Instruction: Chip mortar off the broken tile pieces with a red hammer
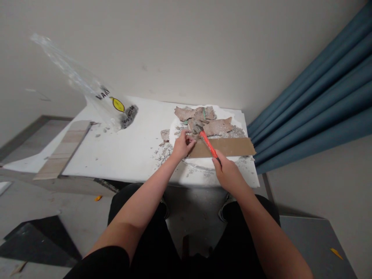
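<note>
Pale wooden plank (62,149) lies at the far left, propped over the edge of the white bench (128,155). Just right of it a clear plastic bag (95,97) with a yellow mark stands up from the bench top, its foot among small crumbs; it looks light enough to topple or spill if the bench is jolted.

Further right, the left hand (182,145) is curled, its fingertips pressing down at the edge of the broken tile pieces (203,120), which lie piled toward the back right of the bench on a white sheet, amid grey rubble (167,151). That hand sits very close to the hammer head (197,127), so a glancing blow could catch the fingers, and sharp chips could fly at bare skin.

The right hand (228,172) is closed around the orange handle of the hammer (208,144), which crosses a brown cardboard strip (229,146). The strip and loose shards lie near the bench's right edge, so they could slide off toward the blue curtain (316,89).
</note>
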Demonstrator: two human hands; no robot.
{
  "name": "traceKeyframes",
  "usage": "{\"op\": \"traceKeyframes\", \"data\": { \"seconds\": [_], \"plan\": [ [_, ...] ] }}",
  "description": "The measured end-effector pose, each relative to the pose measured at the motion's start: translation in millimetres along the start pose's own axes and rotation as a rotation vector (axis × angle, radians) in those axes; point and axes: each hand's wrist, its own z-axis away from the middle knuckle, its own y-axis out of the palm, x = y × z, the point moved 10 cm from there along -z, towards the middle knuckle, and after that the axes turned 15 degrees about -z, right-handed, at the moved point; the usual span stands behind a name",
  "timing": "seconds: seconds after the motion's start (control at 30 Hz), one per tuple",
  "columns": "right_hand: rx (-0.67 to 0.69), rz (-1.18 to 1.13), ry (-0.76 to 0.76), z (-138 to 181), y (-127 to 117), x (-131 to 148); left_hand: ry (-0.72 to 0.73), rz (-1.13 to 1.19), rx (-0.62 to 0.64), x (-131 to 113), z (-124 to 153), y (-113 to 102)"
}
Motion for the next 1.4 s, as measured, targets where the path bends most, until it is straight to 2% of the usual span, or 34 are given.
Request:
{"op": "traceKeyframes", "data": {
  "seconds": [0.33,0.47,0.6,0.73,0.87,1.03,1.4],
  "plan": [
    [0.024,-0.004,0.024,0.8,2.3,-2.0,-0.007,0.016,-0.025,6.2,1.5,2.0],
    [-0.009,-0.004,-0.017,1.3,0.3,2.0,-0.012,0.026,-0.027,7.3,1.2,2.6],
    [0.033,0.04,0.019,1.7,6.3,-0.1,-0.001,0.012,-0.03,4.7,1.7,1.2],
    [-0.001,0.02,-0.025,2.7,3.6,5.9,0.0,-0.007,-0.024,4.0,2.3,1.8],
    [0.036,0.04,0.014,3.5,8.0,2.6,-0.01,-0.006,-0.035,6.7,2.7,2.8],
    [-0.007,0.032,-0.004,3.1,4.4,4.8,-0.008,0.027,-0.033,7.2,3.2,4.2],
    [0.024,0.049,0.025,2.8,7.7,1.1,-0.015,0.034,-0.038,7.3,1.6,3.8]
  ]
}}
